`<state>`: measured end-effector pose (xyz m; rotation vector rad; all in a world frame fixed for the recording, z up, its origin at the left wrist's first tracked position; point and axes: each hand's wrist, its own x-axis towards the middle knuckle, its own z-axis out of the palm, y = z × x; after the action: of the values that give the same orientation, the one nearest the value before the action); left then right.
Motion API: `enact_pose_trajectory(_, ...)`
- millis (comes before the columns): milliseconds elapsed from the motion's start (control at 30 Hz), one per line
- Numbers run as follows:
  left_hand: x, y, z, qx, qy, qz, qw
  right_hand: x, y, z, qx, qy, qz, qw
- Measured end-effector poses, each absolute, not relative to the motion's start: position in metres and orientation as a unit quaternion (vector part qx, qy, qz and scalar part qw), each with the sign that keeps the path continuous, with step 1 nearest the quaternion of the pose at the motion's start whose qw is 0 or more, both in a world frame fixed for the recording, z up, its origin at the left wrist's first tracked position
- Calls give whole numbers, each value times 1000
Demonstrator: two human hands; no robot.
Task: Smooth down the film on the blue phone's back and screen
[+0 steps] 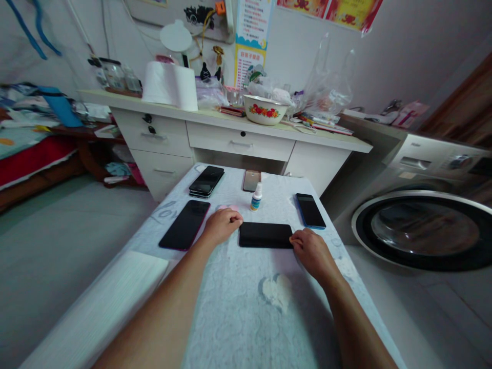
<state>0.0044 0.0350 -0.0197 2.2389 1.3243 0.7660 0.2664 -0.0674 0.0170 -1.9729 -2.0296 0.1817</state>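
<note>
A black phone point(265, 235) lies sideways on the cloth-covered table point(238, 318). My left hand point(224, 225) is closed beside its upper left corner; what its fingers hold, if anything, is hidden. At the phone's right end, my right hand point(310, 250) is closed, its fingertips touching the edge. Just behind the phone stands a small white spray bottle point(256, 197). A dark phone with a pink edge point(185, 224) lies to the left, and a blue-edged phone point(310, 210) to the right.
Stacked phones point(207, 180) sit at the table's far left corner, and another phone point(252, 181) lies near the far edge. Beyond is a white desk point(149, 134) bearing a floral bowl point(265, 110) and paper rolls point(169, 86). A washing machine point(423, 215) stands right.
</note>
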Motion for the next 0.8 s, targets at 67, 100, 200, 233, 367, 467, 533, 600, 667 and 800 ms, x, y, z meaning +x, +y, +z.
enact_pose_trajectory(67,4,35,-21,805,479,277,212,265,-68,17,-677,-715,76,156)
enact_pose_trajectory(100,4,36,-21,805,480,277,213,264,-69,18,-670,-720,84,159)
enact_pose_trajectory(200,4,36,-23,805,479,274,217,264,-70,22,-650,-736,102,163)
enact_pose_trajectory(233,4,36,-23,806,478,274,217,265,-71,23,-647,-738,105,163)
enact_pose_trajectory(367,4,36,-22,809,473,274,216,270,-72,29,-662,-727,107,150)
enact_pose_trajectory(467,4,36,-20,810,473,272,215,271,-72,31,-668,-723,109,138)
enact_pose_trajectory(533,4,35,-19,810,475,268,217,270,-73,31,-665,-727,107,134)
enact_pose_trajectory(600,4,35,-19,809,478,264,218,267,-73,30,-661,-731,101,136)
enact_pose_trajectory(667,5,35,-18,809,481,261,217,264,-73,28,-656,-735,98,139)
enact_pose_trajectory(800,5,34,-17,807,484,259,217,254,-73,24,-641,-747,105,144)
